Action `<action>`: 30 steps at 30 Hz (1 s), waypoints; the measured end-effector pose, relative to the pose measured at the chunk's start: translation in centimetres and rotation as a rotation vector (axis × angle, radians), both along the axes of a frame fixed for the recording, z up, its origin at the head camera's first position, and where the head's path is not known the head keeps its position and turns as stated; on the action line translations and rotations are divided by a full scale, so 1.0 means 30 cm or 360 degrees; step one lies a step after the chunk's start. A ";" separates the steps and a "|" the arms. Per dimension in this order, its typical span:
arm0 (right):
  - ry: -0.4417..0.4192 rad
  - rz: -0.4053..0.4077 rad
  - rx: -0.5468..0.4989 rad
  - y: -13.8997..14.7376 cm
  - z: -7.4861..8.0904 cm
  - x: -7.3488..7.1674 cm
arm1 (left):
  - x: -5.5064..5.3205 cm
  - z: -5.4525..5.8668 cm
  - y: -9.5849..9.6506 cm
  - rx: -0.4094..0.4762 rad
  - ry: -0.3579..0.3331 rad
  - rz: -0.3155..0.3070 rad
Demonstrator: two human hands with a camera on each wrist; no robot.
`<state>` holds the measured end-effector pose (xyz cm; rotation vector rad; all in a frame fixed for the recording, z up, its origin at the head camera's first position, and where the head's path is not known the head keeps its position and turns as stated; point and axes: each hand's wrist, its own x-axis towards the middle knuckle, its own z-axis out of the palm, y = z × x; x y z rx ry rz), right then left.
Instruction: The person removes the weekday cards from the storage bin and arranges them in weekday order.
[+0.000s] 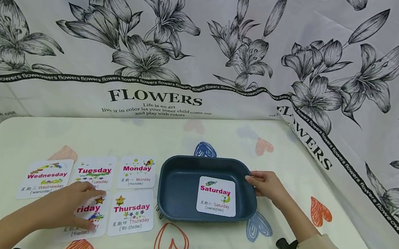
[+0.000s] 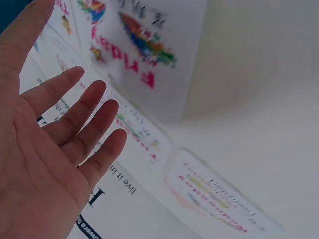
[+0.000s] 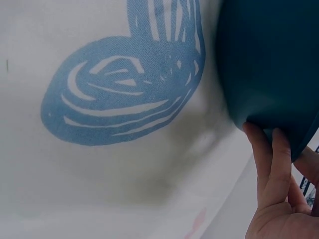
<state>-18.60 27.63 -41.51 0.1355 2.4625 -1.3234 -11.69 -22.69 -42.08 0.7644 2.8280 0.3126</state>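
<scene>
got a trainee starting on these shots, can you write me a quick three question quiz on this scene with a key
1. Which weekday card lies in the dark blue tray?
A) Wednesday
B) Saturday
C) Tuesday

2. True or false: the left hand is gripping the dark blue tray.

3. Fill in the blank: in the head view, the card just below the Monday card reads ____.

Key:
1. B, the Saturday card.
2. False; the right hand grips it.
3. Thursday, printed on the Thursday card.
</scene>
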 end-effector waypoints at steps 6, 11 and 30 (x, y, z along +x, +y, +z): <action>-0.0002 -0.0013 0.0000 0.001 0.000 -0.001 | -0.036 0.044 0.018 -0.0041 -0.0112 0.0021; -0.0002 -0.0016 -0.0001 -0.001 0.002 0.002 | -0.053 0.061 0.029 -0.0051 -0.0247 -0.0004; -0.0022 -0.0026 -0.0004 -0.004 0.005 0.001 | -0.112 0.213 0.265 0.0046 -0.0316 -0.0176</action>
